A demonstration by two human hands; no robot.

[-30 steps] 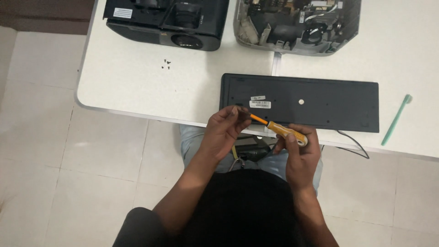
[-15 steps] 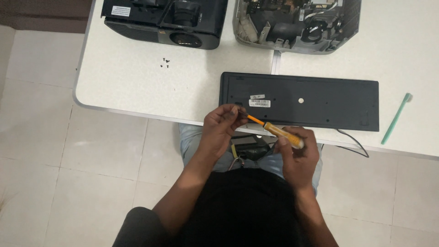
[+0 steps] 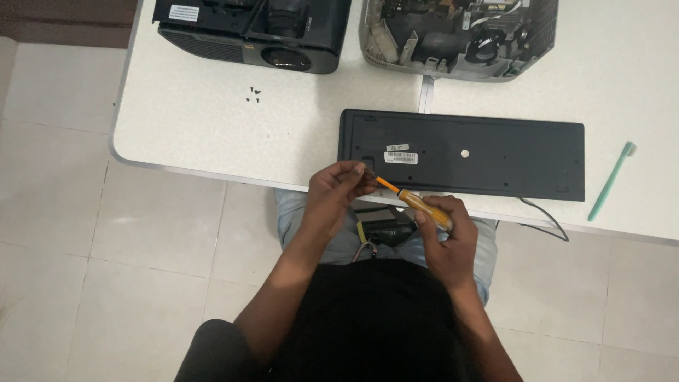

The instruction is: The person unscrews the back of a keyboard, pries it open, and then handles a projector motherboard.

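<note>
On the far left of the white table (image 3: pixel 198 134) sat a black projector (image 3: pixel 254 32), and a few tiny dark screws (image 3: pixel 253 94) lay loose on the tabletop just in front of it. Further right, the left hand (image 3: pixel 338 194) was curled nearly closed, its fingertips pinched on the orange shaft of a screwdriver (image 3: pixel 414 201) close to the tip, at the near left corner of a black keyboard (image 3: pixel 463 152) lying face down. The screwdriver slanted down to the right, where the right hand (image 3: pixel 442 240) was wrapped tightly round its amber handle, just off the table's near edge above the person's lap. Behind the keyboard stood an opened grey projector (image 3: pixel 453 35) with its insides exposed. A green toothbrush (image 3: pixel 612 180) lay at the far right, beside the keyboard's end.
</note>
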